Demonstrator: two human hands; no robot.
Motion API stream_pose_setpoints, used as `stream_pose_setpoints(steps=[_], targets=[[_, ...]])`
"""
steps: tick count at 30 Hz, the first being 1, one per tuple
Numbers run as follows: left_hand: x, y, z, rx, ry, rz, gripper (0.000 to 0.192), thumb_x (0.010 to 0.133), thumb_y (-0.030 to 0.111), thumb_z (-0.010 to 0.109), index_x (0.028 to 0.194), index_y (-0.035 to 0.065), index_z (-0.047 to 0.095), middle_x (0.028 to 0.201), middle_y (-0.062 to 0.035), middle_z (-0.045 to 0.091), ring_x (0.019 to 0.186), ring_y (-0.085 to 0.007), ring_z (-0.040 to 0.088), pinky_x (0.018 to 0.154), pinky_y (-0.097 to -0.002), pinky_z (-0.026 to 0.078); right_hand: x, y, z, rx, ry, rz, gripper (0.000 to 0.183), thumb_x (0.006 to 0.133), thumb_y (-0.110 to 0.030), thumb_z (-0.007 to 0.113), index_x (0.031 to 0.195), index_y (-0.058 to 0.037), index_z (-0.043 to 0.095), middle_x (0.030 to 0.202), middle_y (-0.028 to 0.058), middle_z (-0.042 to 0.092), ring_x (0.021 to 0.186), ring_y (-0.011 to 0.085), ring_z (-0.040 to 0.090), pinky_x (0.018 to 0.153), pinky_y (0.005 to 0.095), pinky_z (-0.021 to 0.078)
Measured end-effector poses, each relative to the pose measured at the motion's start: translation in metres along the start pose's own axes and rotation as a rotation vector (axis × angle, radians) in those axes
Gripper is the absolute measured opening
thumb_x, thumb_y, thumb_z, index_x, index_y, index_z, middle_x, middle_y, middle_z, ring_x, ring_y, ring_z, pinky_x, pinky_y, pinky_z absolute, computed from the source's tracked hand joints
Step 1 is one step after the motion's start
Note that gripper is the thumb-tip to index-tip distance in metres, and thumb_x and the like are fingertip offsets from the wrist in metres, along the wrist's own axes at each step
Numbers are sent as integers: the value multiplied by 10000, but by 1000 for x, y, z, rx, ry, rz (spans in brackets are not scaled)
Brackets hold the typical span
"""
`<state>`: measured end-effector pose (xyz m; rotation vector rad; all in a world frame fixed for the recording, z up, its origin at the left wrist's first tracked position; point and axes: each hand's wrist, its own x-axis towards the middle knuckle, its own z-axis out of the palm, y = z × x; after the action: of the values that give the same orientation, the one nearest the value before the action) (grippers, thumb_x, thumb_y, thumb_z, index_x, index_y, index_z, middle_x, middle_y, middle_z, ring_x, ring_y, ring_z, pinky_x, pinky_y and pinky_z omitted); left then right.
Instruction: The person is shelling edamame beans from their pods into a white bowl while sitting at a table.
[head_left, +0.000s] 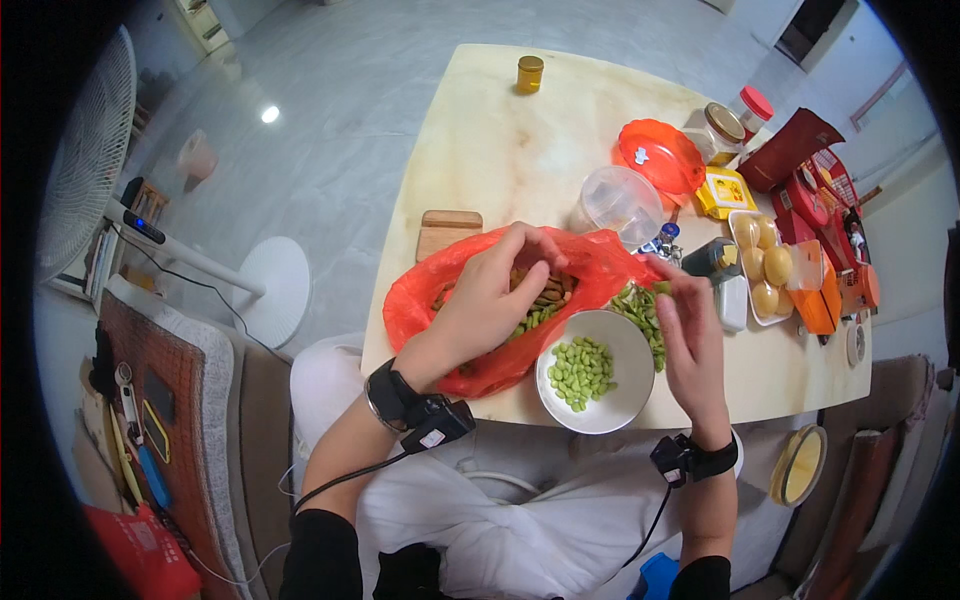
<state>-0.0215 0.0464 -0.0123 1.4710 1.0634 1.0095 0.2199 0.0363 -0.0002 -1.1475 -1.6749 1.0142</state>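
My left hand hangs over a red plastic bag, its fingers curved with a gap to the thumb and nothing visible between them. Inside the bag lie green and brownish bean pods. My right hand is above a heap of green bean shells and holds a small piece of green pod between thumb and fingers. Between my hands, close to the table's front edge, stands a white bowl with shelled green beans. Each wrist wears a black strapped device with a cable.
A wooden board lies behind the bag on the table. Right of it are a clear plastic tub, an orange-red dish, packed yellow fruit, and several jars and packets. A small jar stands at the far end; a white fan is left.
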Motion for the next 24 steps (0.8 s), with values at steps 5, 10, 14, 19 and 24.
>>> stream_pose_setpoints(steps=[5,10,14,19,24], targets=[[-8,-26,8,611,-130,214,245,882,83,595,1118,21,606,1116,-120,629,1079,-282,587,941,-375,464,3,-1,-3,70,105,-49,88,1006,-35,447,1087,-3,451,1349,196,523,1199,182,525,1051,319,371],[-18,-27,12,810,-227,173,524,841,199,669,1327,88,507,1320,-105,509,1242,-284,478,1026,-456,391,-3,-6,-13,90,153,-9,109,1009,-67,468,1098,-5,480,1127,119,627,1047,142,580,938,278,427],[-23,-26,20,888,-192,175,659,814,328,704,1382,102,458,1319,-114,504,1231,-313,480,1008,-455,396,-10,-9,-16,89,251,-41,96,1002,-71,477,1079,-14,468,1012,93,635,942,120,579,877,265,446],[-21,-22,20,860,-101,81,588,861,319,666,1371,99,474,1235,-127,552,1014,-325,599,886,-443,471,-10,-8,-18,129,279,-76,107,999,-80,483,1079,-10,466,1008,97,637,942,123,582,879,269,451],[-10,-30,19,730,-68,123,275,912,207,601,1151,78,644,1097,-109,605,879,-302,642,736,-404,533,-11,-11,-13,98,277,-44,98,998,-61,477,1080,-9,468,1024,102,635,962,125,580,897,269,445]])
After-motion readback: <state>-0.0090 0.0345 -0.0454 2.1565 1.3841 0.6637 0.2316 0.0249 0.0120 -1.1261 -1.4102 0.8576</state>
